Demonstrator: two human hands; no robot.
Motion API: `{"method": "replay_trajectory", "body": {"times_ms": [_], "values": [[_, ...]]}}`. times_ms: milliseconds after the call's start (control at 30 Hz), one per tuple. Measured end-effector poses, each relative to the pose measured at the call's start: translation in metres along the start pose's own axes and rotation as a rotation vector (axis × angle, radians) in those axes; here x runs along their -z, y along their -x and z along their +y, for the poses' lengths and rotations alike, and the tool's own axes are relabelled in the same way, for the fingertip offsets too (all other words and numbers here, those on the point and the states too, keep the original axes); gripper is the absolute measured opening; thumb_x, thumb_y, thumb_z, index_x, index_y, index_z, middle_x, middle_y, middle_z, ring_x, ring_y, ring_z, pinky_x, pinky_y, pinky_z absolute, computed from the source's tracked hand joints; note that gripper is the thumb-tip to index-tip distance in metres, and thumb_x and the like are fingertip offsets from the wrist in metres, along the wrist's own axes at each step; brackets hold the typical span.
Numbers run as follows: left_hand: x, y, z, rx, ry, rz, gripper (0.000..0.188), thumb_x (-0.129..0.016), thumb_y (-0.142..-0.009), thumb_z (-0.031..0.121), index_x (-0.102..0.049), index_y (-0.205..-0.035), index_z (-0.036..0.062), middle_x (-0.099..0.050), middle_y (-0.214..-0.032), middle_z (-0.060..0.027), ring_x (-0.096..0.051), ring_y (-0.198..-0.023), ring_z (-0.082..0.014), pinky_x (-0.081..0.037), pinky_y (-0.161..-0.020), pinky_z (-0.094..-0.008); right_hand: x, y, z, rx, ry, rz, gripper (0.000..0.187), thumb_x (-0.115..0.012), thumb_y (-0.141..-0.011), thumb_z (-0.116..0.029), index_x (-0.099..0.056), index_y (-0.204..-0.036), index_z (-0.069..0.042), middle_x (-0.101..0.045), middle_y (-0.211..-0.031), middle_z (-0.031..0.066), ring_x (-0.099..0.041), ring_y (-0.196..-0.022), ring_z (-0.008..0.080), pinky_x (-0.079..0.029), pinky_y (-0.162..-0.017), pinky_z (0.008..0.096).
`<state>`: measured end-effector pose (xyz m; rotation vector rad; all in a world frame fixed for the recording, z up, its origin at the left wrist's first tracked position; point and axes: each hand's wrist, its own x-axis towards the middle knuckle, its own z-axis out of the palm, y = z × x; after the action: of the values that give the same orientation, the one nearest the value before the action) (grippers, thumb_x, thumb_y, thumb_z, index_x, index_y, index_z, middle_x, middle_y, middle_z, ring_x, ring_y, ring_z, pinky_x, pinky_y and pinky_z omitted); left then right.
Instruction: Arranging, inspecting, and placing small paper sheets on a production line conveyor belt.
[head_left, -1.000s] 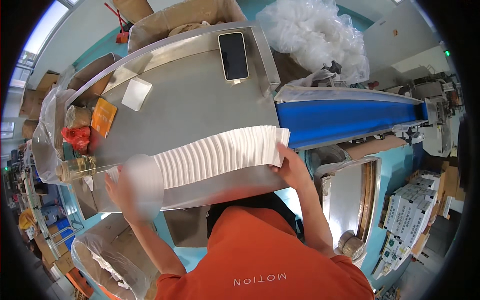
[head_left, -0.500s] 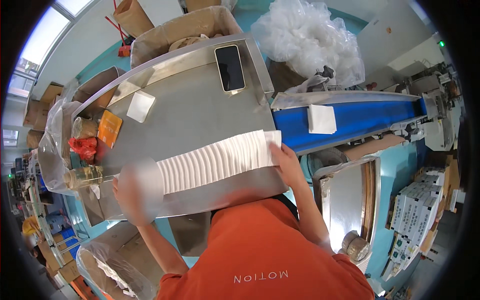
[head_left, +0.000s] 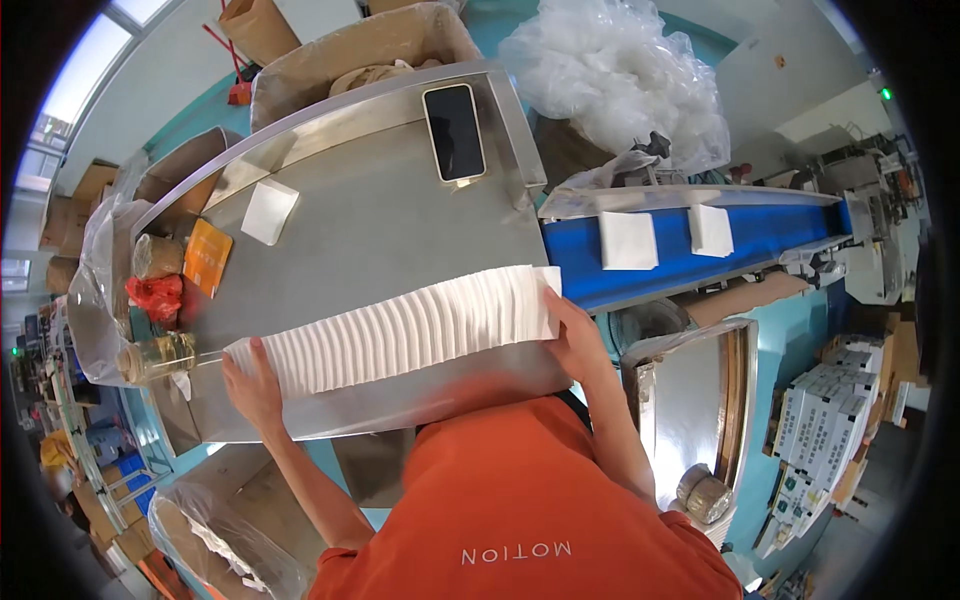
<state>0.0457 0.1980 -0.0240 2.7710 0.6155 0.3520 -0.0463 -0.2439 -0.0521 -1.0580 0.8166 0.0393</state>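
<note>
A long row of overlapping white folded napkin-like sheets lies across the near part of the metal tabletop. My left hand is closed on its left end, the thumb on top and the other fingers at the outer edge. At the opposite end, my right hand grips the last sheets, with some of its fingers hidden. Right of the table, a white folded sheet and a second folded sheet lie on a blue conveyor belt.
A phone rests near the table's raised far edge. One white square, an orange packet, a red crumpled bag and tape rolls sit at the left. Cartons and a heap of clear plastic stand behind.
My left hand, blurred before, has come down clearly onto the row's left end. Two folded sheets now show on the belt where one showed before. My right hand stays at its end.
</note>
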Motion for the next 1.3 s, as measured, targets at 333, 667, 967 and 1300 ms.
{"method": "replay_trajectory", "body": {"times_ms": [333, 667, 967, 1300], "values": [[-0.004, 0.004, 0.003, -0.044, 0.005, 0.0, 0.085, -0.051, -0.091, 0.062, -0.038, -0.141, -0.0061, -0.047, -0.136, -0.0304, -0.044, -0.128, -0.0449, -0.037, -0.106, -0.0478, -0.008, -0.001, -0.011, 0.318, 0.519, 0.042, 0.044, -0.058, -0.096, -0.042, -0.06, -0.111, 0.0, -0.064, -0.096, 0.0059, -0.057, -0.079, 0.0129, -0.044, -0.069, 0.0278], [0.006, 0.011, 0.018, -0.103, 0.072, -0.034, 0.076, -0.052, -0.095, 0.054, -0.034, -0.146, 0.0019, -0.044, -0.142, -0.0257, -0.042, -0.131, -0.0423, -0.035, -0.107, -0.0475, 0.025, 0.0, -0.01, -0.081, -0.022, -0.067, 0.027, -0.059, -0.096, -0.018, -0.057, -0.114, 0.001, -0.064, -0.098, 0.0082, -0.063, -0.086, 0.0159, -0.05, -0.071, 0.0274], [0.005, 0.018, 0.028, -0.044, 0.025, -0.03, 0.076, -0.051, -0.094, 0.055, -0.034, -0.146, 0.0036, -0.046, -0.14, -0.0245, -0.043, -0.13, -0.0422, -0.036, -0.105, -0.0486, -0.022, 0.006, -0.011, 0.01, 0.157, -0.053, 0.043, -0.06, -0.094, -0.04, -0.063, -0.112, -0.001, -0.063, -0.087, 0.0026, -0.053, -0.074, 0.0085, -0.04, -0.062, 0.0236], [-0.001, 0.018, 0.035, -0.107, 0.023, -0.021, 0.075, -0.052, -0.093, 0.057, -0.035, -0.146, 0.007, -0.049, -0.137, -0.024, -0.046, -0.126, -0.0428, -0.037, -0.103, -0.0508, -0.001, 0.0, -0.018, 0.226, 0.246, 0.048, 0.04, -0.061, -0.095, -0.034, -0.058, -0.109, 0.003, -0.064, -0.096, 0.009, -0.061, -0.088, 0.0136, -0.049, -0.079, 0.0257]]}}
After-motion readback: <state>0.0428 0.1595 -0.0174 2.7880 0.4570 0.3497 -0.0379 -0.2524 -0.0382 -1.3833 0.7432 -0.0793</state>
